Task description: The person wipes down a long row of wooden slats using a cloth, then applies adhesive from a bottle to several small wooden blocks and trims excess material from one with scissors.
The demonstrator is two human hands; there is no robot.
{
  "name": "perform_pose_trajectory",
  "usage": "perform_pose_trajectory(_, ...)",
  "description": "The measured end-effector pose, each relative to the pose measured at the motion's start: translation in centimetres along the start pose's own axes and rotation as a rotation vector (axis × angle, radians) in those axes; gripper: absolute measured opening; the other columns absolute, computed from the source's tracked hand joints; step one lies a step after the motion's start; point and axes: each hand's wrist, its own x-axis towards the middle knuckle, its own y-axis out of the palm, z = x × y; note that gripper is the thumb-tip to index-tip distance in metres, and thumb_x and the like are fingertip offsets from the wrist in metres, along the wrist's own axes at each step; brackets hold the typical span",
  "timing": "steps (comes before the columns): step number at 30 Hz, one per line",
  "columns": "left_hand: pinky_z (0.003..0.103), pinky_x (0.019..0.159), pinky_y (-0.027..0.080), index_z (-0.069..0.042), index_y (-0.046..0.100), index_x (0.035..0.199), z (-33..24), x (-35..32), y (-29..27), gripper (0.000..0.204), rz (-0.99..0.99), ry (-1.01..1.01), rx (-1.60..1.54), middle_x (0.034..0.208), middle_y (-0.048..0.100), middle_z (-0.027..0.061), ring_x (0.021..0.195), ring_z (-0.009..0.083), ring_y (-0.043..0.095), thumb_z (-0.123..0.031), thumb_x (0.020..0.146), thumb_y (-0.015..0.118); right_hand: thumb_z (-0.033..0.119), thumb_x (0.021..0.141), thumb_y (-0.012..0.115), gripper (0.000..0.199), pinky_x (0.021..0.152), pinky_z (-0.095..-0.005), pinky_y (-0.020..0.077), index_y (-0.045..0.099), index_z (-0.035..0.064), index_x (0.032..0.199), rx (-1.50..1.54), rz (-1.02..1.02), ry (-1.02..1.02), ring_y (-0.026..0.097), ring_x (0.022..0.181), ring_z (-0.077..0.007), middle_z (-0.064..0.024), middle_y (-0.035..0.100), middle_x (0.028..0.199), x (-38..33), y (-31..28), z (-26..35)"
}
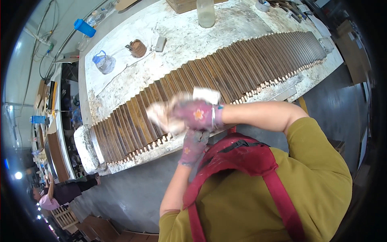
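A long row of dark brown wooden slats (225, 68) lies side by side across the stained white workbench (177, 36). Both my hands wear purple gloves with small flower marks. My right hand (193, 115) is above the slats near the bench's front edge, closed on a pale cloth (161, 115) that looks blurred. A white corner of that cloth or another rag (206, 95) sticks up behind the glove. My left hand (193, 145) sits just under the right one, fingers curled up against it; whether it grips the cloth I cannot tell.
On the bench behind the slats stand a clear bottle (205, 12), a brown brush-like object (138, 48), a small grey block (160, 43) and a jug with a blue handle (104, 62). Another person (54, 195) works at the lower left. Grey floor lies below the bench.
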Motion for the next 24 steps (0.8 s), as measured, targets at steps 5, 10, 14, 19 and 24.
perform_pose_trajectory(5,0.039,0.086,0.050,-0.008,0.065,0.104,-4.7,2.2,-2.9,0.025,-0.165,-0.016,-0.213,0.110,0.062,0.0131,0.098,0.0292,0.061,-0.010,0.079,0.061,0.018,0.086,0.049,0.042,0.096,-0.0368,0.0477,0.059,0.0035,0.124,0.629,-0.018,-0.400,0.062,0.105,-0.0252,-0.0153,0.064,0.115,-6.4,-7.7,-2.4)
perform_pose_trajectory(10,0.041,0.084,0.052,-0.003,0.062,0.111,-6.9,6.6,-0.2,0.026,-0.102,0.096,-0.312,0.117,0.060,0.0158,0.100,0.0330,0.062,-0.013,0.087,0.059,0.022,0.096,0.040,0.041,0.086,-0.0300,0.0546,0.052,0.0057,0.132,0.552,-0.711,0.122,0.065,0.093,-0.0200,-0.0154,0.065,0.108,-6.9,-14.2,-10.7)
perform_pose_trajectory(14,0.043,0.085,0.051,-0.003,0.062,0.109,-8.1,9.0,1.9,0.027,0.015,-0.031,-0.394,0.112,0.062,0.0163,0.100,0.0327,0.063,-0.020,0.089,0.057,0.018,0.094,0.045,0.030,0.069,-0.0403,0.0537,0.058,0.0097,0.120,-0.331,-0.579,-0.128,0.065,0.078,-0.0252,-0.0154,0.063,0.085,-4.6,-6.4,-17.2)
perform_pose_trajectory(19,0.038,0.081,0.051,-0.010,0.063,0.108,-5.9,8.3,5.3,0.032,-0.091,0.077,-0.266,0.103,0.064,0.0100,0.094,0.0283,0.062,-0.019,0.077,0.066,0.012,0.085,0.050,0.040,0.096,-0.0388,0.0452,0.058,0.0101,0.124,0.186,0.300,-0.360,0.060,0.105,-0.0289,-0.0146,0.063,0.112,-12.3,-7.0,-7.4)
perform_pose_trajectory(24,0.041,0.092,0.046,-0.003,0.059,0.120,-8.2,8.5,5.3,0.038,-0.177,-0.097,-0.231,0.112,0.061,0.0175,0.104,0.0353,0.059,-0.023,0.086,0.060,0.016,0.091,0.047,0.035,0.090,-0.0380,0.0503,0.059,0.0076,0.123,0.456,-0.295,-0.247,0.062,0.100,-0.0255,-0.0123,0.064,0.110,-10.9,-14.2,-12.5)
